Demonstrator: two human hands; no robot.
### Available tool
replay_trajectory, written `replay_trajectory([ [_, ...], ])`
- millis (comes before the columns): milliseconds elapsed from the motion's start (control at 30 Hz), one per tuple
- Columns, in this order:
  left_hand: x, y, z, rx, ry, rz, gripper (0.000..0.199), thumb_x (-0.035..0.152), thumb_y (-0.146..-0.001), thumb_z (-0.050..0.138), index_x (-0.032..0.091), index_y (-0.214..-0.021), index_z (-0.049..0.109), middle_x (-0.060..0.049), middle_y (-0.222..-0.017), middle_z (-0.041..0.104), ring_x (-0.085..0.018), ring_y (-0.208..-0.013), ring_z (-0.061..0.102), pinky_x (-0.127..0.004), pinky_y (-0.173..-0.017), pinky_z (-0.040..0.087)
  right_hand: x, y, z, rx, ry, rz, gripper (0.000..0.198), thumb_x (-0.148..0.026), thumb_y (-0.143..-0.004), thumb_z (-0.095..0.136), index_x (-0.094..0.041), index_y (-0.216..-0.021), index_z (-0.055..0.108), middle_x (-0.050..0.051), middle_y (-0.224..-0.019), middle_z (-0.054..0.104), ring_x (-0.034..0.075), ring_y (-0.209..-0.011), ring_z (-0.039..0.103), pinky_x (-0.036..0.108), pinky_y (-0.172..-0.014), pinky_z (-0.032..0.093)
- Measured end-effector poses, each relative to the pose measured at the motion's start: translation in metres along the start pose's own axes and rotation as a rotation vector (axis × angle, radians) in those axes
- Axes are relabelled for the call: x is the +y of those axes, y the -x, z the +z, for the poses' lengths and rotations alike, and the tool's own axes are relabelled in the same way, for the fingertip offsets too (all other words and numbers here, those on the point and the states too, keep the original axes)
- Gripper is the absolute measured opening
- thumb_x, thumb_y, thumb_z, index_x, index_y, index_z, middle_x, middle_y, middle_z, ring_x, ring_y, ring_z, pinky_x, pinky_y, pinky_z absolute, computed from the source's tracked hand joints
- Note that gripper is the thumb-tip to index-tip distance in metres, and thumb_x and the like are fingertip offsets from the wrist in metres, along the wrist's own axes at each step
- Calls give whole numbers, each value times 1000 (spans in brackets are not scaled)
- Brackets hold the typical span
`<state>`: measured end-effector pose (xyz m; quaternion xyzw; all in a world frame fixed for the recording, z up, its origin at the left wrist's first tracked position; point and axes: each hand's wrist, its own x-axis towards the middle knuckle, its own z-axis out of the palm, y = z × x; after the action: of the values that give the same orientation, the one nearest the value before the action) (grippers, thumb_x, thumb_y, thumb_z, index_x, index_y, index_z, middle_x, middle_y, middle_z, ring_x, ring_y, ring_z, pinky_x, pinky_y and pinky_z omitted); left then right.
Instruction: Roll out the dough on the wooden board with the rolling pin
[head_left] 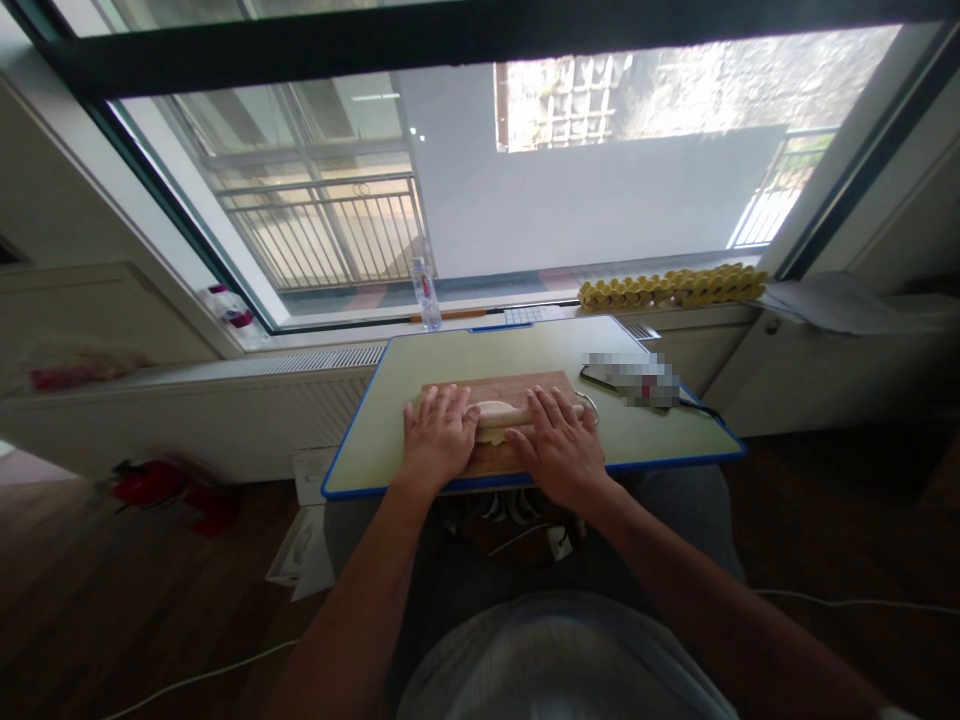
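A pale rolling pin (493,421) lies crosswise on a wooden cutting board (540,380). Beneath and around it is a flattened piece of dough (493,437), partly hidden by the pin. My left hand (441,430) holds the pin's left end under the palm, its fingers laid over it and the thumb against it. Near the other end, my right hand (561,440) holds the pin the same way, fingers across the top. The pin's right tip shows just past my right fingers, close to a metal ring handle (590,406) at the board's edge.
The board rests on a small blue-edged folding table (405,355) over my lap. A blurred-out flat item (634,382) lies at its right. On the sill stand a plastic bottle (426,295) and yellow egg trays (671,288). A red fire extinguisher (176,492) is on the floor left.
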<state>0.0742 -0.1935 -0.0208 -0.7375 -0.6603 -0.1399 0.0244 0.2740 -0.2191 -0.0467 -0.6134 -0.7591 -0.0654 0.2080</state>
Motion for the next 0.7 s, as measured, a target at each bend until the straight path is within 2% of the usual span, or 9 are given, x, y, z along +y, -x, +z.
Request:
replay_trajectory([
  [167,-2,-30,-1,-40,25,-17,55,49,-110,27,31,-152,57,-4,-164,50,-32,-153,40,-64,-126,27,5,-37,4,-54,-6,28,75,-66,-108,22,-17,-161,44,13,-167,43,33,-156,31,66,-126,13],
  [267,-3,-35,0,-27,25,-6,54,48,-110,27,30,-148,61,-5,-162,53,-30,-149,44,-60,-126,30,5,-45,4,-59,-11,48,74,-65,-108,23,-17,-160,46,13,-166,45,34,-156,30,67,-126,12],
  [400,-1,-16,3,56,8,14,54,47,-110,28,30,-147,62,-5,-161,54,-32,-150,44,-63,-125,30,2,-27,1,-59,-29,50,73,-63,-109,25,-16,-162,42,14,-168,41,35,-157,29,66,-126,13],
  [567,6,26,9,135,9,23,58,44,-110,29,23,-163,43,-10,-166,46,-32,-157,35,-66,-127,27,0,14,2,16,-4,7,72,-60,-109,31,-14,-163,40,14,-169,40,35,-157,30,61,-126,15],
  [700,8,33,12,139,-1,5,60,43,-110,31,21,-165,39,-10,-169,41,-33,-159,31,-66,-128,24,1,20,4,25,0,-4,71,-59,-108,34,-14,-164,39,15,-169,39,35,-157,29,60,-126,15],
])
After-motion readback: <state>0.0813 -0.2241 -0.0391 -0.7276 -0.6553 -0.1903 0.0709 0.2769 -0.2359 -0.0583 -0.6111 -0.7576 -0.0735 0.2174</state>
